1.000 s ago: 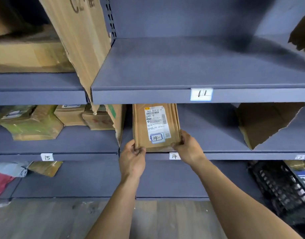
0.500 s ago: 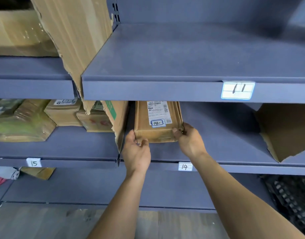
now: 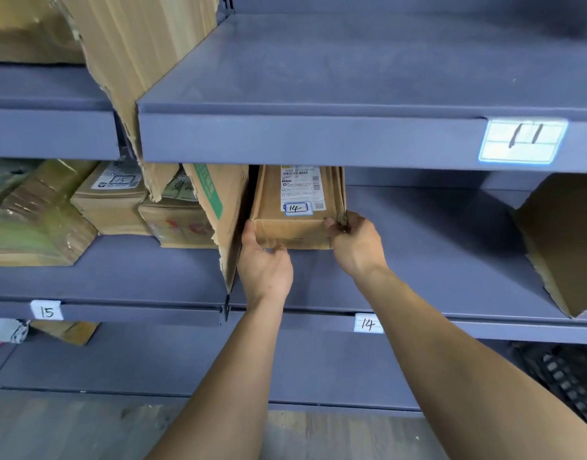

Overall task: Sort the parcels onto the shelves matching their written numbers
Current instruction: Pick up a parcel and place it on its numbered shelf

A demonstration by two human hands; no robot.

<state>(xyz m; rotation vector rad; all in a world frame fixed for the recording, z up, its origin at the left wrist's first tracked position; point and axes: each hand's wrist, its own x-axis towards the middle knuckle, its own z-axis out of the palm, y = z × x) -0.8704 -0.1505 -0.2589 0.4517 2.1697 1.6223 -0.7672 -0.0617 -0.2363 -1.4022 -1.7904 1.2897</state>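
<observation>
A flat brown cardboard parcel (image 3: 293,227) with a white label marked 14 lies on the blue shelf (image 3: 435,254) tagged 14 (image 3: 368,323), against the cardboard divider (image 3: 224,210) on its left. My left hand (image 3: 265,263) grips its near left corner. My right hand (image 3: 355,242) grips its near right corner. Both hands reach under the shelf tagged 11 (image 3: 523,139).
Left of the divider, shelf 15 (image 3: 47,310) holds several parcels, one marked 15 (image 3: 111,197). A torn cardboard divider (image 3: 564,240) stands at the right of shelf 14. A black crate (image 3: 564,380) sits low right. More parcels (image 3: 63,330) lie on the bottom shelf.
The parcel has gone from upright at the shelf's front edge to lying flat and deeper in on shelf 14. Both hands followed it inward, and my head moved closer.
</observation>
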